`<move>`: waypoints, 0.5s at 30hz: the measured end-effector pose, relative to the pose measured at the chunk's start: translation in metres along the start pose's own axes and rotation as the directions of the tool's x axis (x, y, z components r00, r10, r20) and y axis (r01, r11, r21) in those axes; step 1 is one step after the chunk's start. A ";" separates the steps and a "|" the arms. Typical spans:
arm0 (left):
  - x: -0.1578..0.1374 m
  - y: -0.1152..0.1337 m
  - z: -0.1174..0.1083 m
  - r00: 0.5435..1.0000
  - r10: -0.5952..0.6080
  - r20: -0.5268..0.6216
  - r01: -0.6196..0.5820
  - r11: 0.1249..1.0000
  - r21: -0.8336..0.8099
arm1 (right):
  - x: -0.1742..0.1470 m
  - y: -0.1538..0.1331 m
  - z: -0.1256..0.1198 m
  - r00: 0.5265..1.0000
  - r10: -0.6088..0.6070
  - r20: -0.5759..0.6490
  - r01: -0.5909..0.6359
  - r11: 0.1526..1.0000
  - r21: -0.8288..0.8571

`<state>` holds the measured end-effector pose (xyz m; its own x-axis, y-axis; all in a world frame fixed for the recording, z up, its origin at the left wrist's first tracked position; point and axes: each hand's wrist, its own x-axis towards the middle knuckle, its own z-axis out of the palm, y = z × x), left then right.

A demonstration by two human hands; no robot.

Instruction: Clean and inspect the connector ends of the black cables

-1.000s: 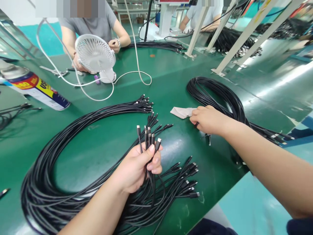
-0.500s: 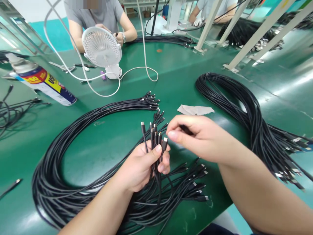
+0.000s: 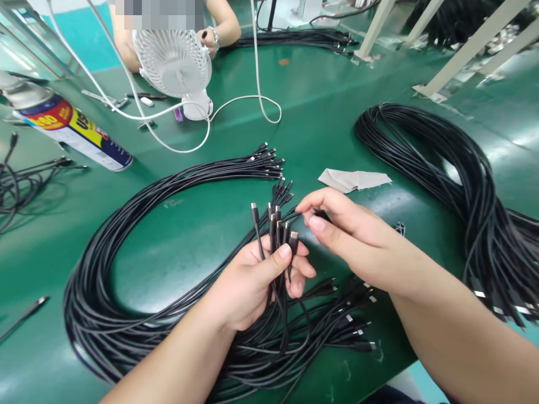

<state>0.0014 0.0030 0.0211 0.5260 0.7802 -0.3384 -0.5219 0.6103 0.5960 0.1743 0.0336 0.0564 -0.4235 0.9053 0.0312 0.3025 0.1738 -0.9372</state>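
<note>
My left hand [image 3: 265,275] is closed around several black USB cables [image 3: 278,230]; their plugs point up in a loose fan above the thumb. Just right of it, my right hand [image 3: 353,235] pinches a black cable end [image 3: 322,215], mostly hidden by the fingers. A thin black cable runs leftward from those fingertips. Beneath both hands lies a big curved bundle of black cables [image 3: 90,292], with one set of plugs [image 3: 269,163] beyond my hands and another set [image 3: 357,331] near the table's front edge.
A second cable bundle [image 3: 425,129] lies at the right, near a crumpled grey cloth [image 3: 353,179]. A white fan [image 3: 174,62] with a white cord and a spray can [image 3: 80,129] stand at the left. Across the green table [image 3: 303,134] sits another person [image 3: 227,25].
The view has tilted down and shifted slightly, so things sit elsewhere in the picture. My left fingers have loosened a little, and my right hand still pinches the cable end.
</note>
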 end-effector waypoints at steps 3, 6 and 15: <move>0.000 0.001 -0.001 0.999 -0.047 -0.015 0.047 0.999 -0.012 | -0.001 0.006 -0.004 0.994 -0.069 -0.088 0.049 0.977 -0.207; 0.000 0.003 0.000 0.998 -0.052 -0.034 0.052 0.998 -0.022 | -0.004 0.006 -0.004 0.982 -0.151 -0.117 0.100 0.928 -0.359; 0.001 0.004 0.003 0.999 -0.015 -0.048 0.015 1.000 -0.020 | -0.015 0.004 0.006 0.954 -0.300 -0.012 0.228 0.751 -0.619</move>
<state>0.0015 0.0057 0.0251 0.5009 0.7764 -0.3824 -0.5276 0.6242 0.5762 0.1773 0.0181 0.0501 -0.4842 0.8163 0.3151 0.6593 0.5771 -0.4819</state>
